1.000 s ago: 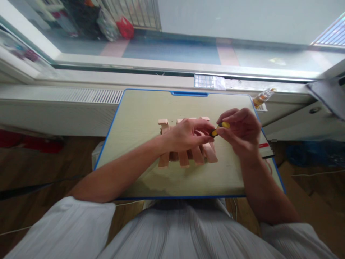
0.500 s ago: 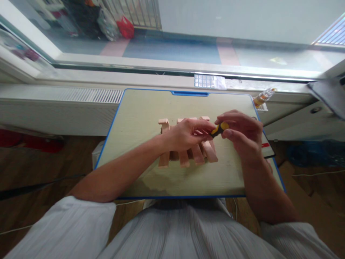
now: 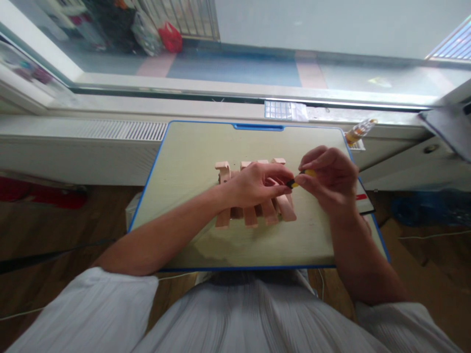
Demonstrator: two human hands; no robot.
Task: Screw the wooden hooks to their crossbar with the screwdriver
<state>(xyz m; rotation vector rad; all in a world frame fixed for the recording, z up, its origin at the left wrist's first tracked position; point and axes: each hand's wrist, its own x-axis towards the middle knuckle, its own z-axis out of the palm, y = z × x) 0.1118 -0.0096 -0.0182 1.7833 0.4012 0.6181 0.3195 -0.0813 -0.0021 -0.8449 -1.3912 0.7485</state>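
A short screwdriver (image 3: 295, 183) with a yellow and black handle spans the gap between my two hands. My right hand (image 3: 329, 179) pinches the handle's rear end between thumb and fingers. My left hand (image 3: 257, 184) reaches over the wooden piece (image 3: 251, 216), its thumb and fingertips closed about the screwdriver's front end. The tip is hidden by these fingers. The wooden piece, made of several pale curved slats, rests on the small table below my left hand, which covers its middle.
The blue-edged table (image 3: 198, 147) stands against a white radiator (image 3: 73, 147) under a window. A clear bottle (image 3: 360, 131) is beyond its right back corner. A plastic packet (image 3: 286, 111) lies on the sill. A flat dark-edged object (image 3: 366, 201) sits at the table's right edge.
My right fingers have turned and closed further around the handle, covering more of it. The left hand has stayed almost where it was, and the wooden piece looks unmoved.
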